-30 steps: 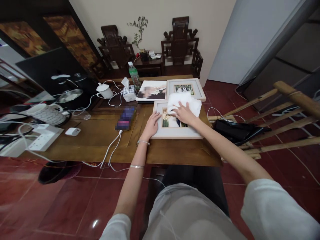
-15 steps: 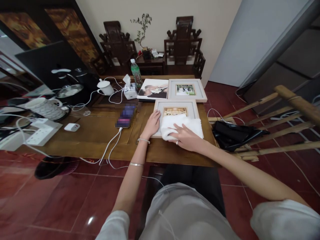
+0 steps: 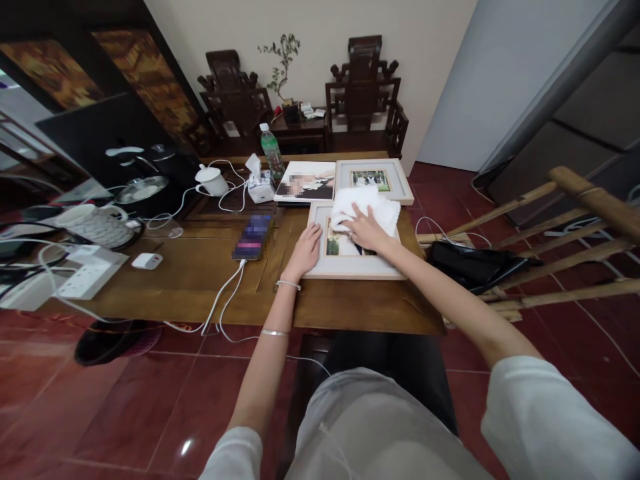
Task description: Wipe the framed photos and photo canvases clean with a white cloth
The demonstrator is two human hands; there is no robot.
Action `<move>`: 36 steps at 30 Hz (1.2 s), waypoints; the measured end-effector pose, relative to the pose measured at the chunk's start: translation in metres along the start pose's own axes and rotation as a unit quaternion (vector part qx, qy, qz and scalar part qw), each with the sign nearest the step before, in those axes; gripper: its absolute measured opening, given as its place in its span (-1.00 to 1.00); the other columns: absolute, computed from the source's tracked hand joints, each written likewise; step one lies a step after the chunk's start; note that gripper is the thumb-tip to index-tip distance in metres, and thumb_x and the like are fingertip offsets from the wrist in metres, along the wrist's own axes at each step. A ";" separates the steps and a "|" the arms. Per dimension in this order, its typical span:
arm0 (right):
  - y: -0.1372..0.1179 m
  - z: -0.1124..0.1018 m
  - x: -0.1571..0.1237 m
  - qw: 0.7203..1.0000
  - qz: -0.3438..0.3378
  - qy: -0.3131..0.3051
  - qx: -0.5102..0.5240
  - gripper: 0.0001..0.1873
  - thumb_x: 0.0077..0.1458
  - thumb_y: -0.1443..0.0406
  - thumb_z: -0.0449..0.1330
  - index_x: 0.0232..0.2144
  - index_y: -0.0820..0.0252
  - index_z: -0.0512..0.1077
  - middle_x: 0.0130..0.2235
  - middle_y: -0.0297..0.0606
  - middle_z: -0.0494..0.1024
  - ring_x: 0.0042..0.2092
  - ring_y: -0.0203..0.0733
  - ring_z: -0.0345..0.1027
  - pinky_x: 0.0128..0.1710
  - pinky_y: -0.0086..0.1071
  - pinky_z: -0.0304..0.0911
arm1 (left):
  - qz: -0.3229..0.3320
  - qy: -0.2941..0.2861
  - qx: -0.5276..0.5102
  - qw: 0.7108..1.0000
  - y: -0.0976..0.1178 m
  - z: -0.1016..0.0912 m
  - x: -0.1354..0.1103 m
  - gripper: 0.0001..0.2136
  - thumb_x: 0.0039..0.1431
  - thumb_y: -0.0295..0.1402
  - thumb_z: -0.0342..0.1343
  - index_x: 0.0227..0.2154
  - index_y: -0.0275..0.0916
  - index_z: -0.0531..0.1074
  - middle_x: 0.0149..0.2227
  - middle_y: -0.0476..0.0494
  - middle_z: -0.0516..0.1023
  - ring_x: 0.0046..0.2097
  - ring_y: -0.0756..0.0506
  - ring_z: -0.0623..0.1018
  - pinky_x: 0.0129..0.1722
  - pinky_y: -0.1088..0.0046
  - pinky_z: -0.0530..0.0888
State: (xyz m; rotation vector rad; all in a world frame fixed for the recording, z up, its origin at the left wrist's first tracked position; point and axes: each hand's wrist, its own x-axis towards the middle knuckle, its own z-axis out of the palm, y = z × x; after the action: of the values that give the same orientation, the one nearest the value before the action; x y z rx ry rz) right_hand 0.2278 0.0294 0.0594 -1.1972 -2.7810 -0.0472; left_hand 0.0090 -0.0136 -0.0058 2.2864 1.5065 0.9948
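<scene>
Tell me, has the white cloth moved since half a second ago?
Yes, farther away: the white cloth went from the near side to the far side of the nearer picture frame.

A wood-edged picture frame [image 3: 353, 268] lies flat and face up on the worktop [image 3: 327, 305], near its right end, with one long side toward the person. The frame is rectangular, with a pale border around an inset photo [image 3: 331, 247]; green shows at the photo's left, but much of it is covered. A white, fluffy-looking cloth [image 3: 361, 197], bunched and creased in loose folds, lies across the frame's upper middle and right. The cloth's far edge reaches past the frame's far side, and its right corner spreads out flatter.
</scene>
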 end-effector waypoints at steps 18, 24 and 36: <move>-0.081 -0.015 -0.036 0.993 -0.100 -0.060 0.028 -0.57 0.14 0.41 0.03 0.04 0.12 0.43 0.32 -0.19 0.15 0.34 0.26 -0.19 0.18 0.31 -0.11 | -0.120 0.022 -0.180 0.976 0.018 -0.010 0.002 -0.51 0.41 -0.17 -0.38 0.24 -0.24 0.19 0.33 -0.17 0.13 0.35 -0.11 0.12 0.34 0.22 0.02; -0.052 -0.001 0.019 0.999 -0.033 -0.008 -0.016 -0.57 0.15 0.41 0.02 0.05 0.23 0.42 0.32 -0.15 0.14 0.34 0.28 -0.20 0.20 0.31 -0.17 | -0.108 0.034 -0.176 0.978 0.022 -0.008 -0.001 -0.50 0.40 -0.12 -0.32 0.29 -0.21 0.09 0.36 -0.15 0.03 0.36 -0.09 0.07 0.35 0.27 -0.01; -0.072 -0.025 -0.019 0.989 -0.096 -0.100 0.045 -0.54 0.12 0.46 0.00 0.06 0.25 0.40 0.31 -0.05 0.15 0.34 0.25 -0.20 0.13 0.30 -0.01 | -0.102 0.025 -0.143 0.984 0.021 -0.012 0.000 -0.47 0.39 -0.10 -0.39 0.26 -0.24 0.15 0.32 -0.19 0.15 0.34 -0.12 0.15 0.33 0.25 0.05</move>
State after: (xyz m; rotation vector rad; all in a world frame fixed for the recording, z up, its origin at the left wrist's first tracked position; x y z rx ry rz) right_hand 0.1905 -0.0360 0.0835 -0.9602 -3.0257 0.1892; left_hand 0.0165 -0.0246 0.0139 1.8843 1.4721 1.1332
